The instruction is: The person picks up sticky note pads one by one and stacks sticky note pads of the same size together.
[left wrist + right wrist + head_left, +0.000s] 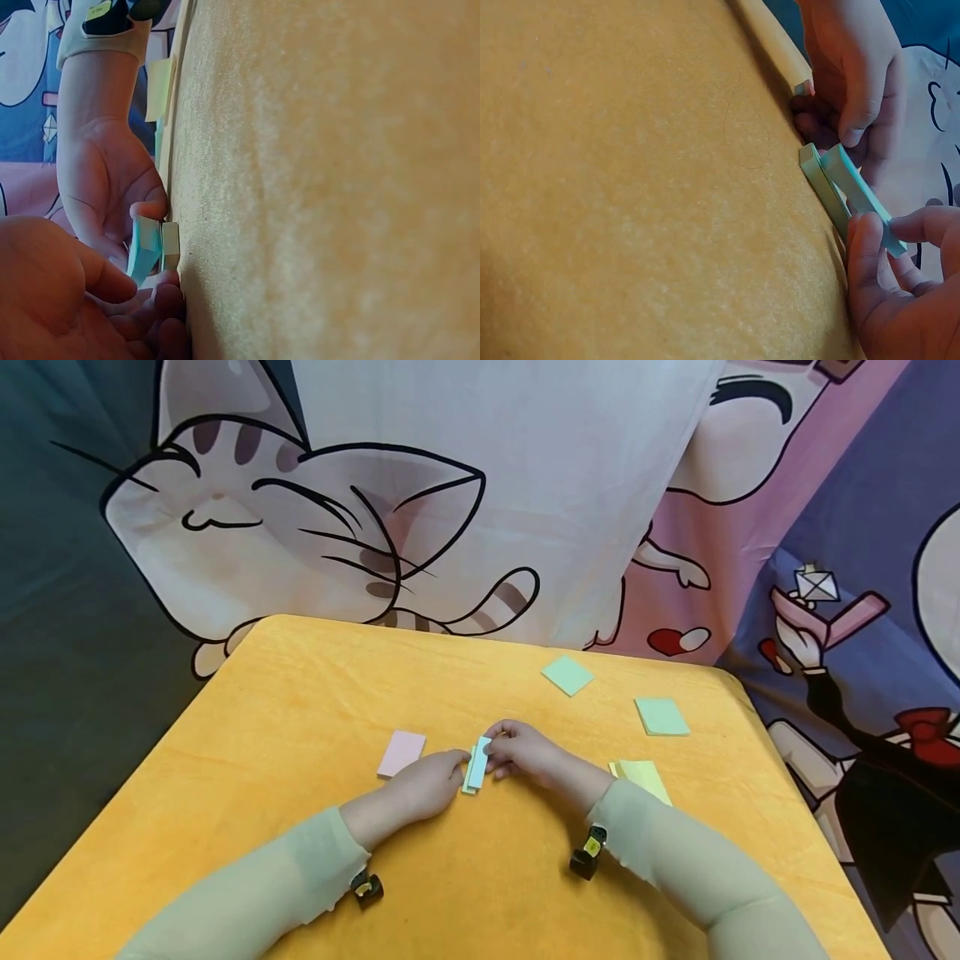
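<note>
We pinch the blue pad (pixel 481 759) between both hands at the table's (pixel 300 693) middle, tilted over the green pad (pixel 469 781) lying flat beneath. Its long axis runs away from us, left hand (pixel 427 785) and right hand (pixel 525 756) gripping opposite long edges, equally near.

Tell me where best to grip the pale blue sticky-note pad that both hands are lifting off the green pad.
Probably pinch the pale blue sticky-note pad by its two short ends, one from each side. It stands tilted on edge over the green sticky-note pad lying on the yellow tablecloth, so its ends are exposed. The left hand and right hand already hold it so.
</note>
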Demonstrator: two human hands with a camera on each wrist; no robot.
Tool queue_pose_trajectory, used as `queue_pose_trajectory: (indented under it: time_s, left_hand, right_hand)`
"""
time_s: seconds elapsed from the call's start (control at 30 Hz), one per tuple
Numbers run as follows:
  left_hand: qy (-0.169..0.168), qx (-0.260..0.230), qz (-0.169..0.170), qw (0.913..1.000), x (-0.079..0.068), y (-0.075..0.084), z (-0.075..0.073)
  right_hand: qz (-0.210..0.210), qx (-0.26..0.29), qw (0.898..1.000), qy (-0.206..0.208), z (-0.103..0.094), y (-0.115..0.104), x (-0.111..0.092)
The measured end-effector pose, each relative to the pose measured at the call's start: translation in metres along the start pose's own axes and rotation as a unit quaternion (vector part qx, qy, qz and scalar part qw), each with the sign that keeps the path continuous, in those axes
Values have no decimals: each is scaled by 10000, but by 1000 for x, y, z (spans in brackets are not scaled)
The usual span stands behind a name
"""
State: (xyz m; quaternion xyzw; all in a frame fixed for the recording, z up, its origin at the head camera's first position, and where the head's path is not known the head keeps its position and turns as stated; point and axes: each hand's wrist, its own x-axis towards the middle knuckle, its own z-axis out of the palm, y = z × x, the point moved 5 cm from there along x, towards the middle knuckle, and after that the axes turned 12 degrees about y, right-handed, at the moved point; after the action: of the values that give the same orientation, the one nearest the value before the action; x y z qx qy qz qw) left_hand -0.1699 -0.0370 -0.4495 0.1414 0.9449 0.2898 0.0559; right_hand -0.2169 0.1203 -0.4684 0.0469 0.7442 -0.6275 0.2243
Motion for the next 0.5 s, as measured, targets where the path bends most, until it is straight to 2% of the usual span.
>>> queue_pose_trajectory:
  time_s: [0.37,0.5]
  left_hand:
    - [-12,-142,-207,9997,1,2,1]
    - [24,-122,-277,9995,2,2,1]
  right_hand:
    - [237,-270,9988,326,-1,0,2]
    - [108,-611,9974,354,-2,-1,3]
